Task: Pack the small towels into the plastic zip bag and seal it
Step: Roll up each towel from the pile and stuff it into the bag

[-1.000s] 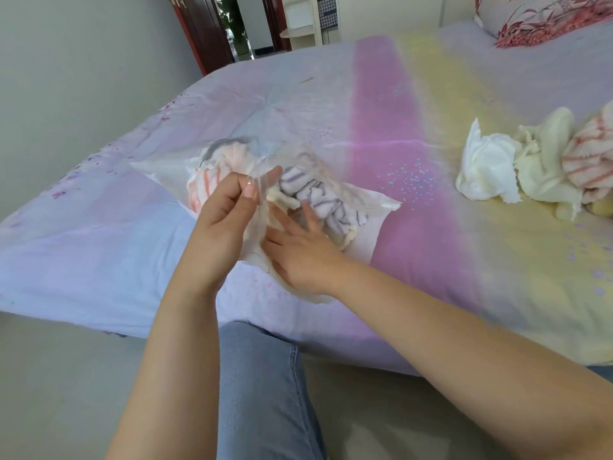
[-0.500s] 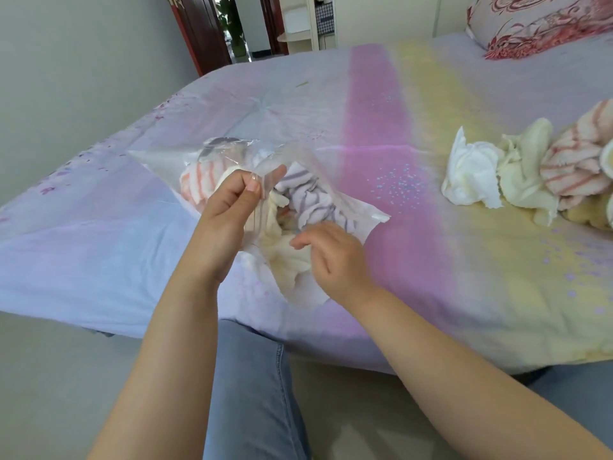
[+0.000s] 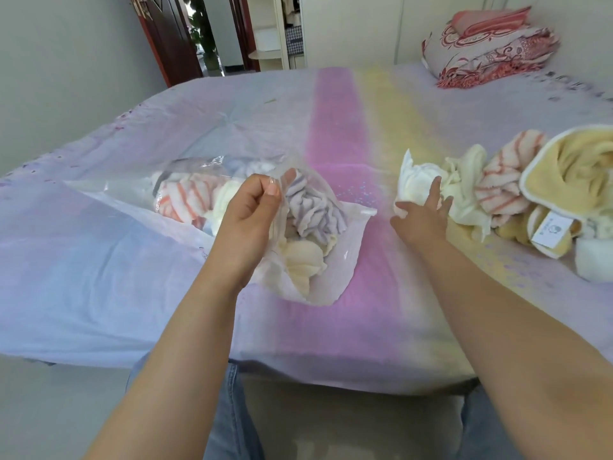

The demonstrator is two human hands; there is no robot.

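Observation:
A clear plastic zip bag (image 3: pixel 126 190) lies on the bed, its mouth open toward me. Inside are an orange-striped towel (image 3: pixel 180 202), a purple-striped towel (image 3: pixel 311 210) and a cream towel (image 3: pixel 300 265). My left hand (image 3: pixel 248 214) pinches the upper edge of the bag's mouth and holds it up. My right hand (image 3: pixel 421 214) is stretched to the right, fingers spread, touching a white towel (image 3: pixel 416 179) at the near end of a loose pile. That pile also holds a cream towel (image 3: pixel 467 190), a red-striped towel (image 3: pixel 507 180) and a yellow towel (image 3: pixel 580 171).
The bed (image 3: pixel 99 277) has a pastel sheet with pink and yellow bands; its front edge runs just above my knees. Folded red-patterned bedding (image 3: pixel 487 51) sits at the far right. A dark door (image 3: pixel 166 38) stands open at the far left.
My right hand left the bag's mouth, where it had pushed the cream towel in, and moved right to the white towel. My left hand kept its hold on the bag edge.

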